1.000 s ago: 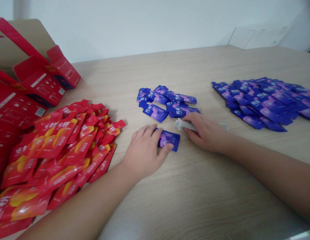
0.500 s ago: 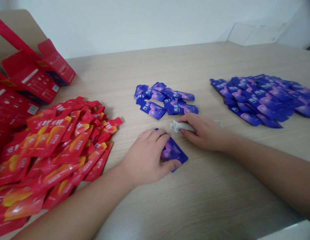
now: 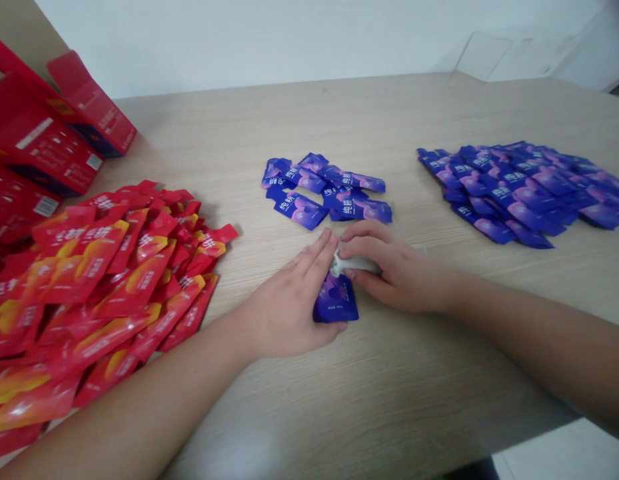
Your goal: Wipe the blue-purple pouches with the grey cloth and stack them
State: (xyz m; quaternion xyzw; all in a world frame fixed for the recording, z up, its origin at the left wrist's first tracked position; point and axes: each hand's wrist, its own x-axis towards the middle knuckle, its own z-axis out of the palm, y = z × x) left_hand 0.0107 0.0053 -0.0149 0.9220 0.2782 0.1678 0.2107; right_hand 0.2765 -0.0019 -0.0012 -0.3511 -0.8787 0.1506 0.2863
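My left hand [image 3: 292, 303] holds a single purple sachet [image 3: 335, 303] against the table, its fingers together along the top and the thumb at the near edge. In my right hand [image 3: 396, 267] is a narrow white object [image 3: 362, 265], like a rolled tissue or cloth; I cannot make out its kind. Its crumpled left end touches or covers the upper part of the sachet, close to my left fingertips. Just beyond both hands lies a small loose group of purple sachets [image 3: 302, 210].
A heap of red and orange sachets [image 3: 104, 267] covers the left side. Open red cartons [image 3: 49, 147] stand behind it. On the right is a larger pile of purple sachets [image 3: 519, 187]. A white wall [image 3: 289, 40] runs along the back of the wooden table [image 3: 199, 133].
My right hand has moved left, bringing the white object to the sachet. My left hand has shifted slightly left, turning the sachet more upright. The view has also shifted a little.
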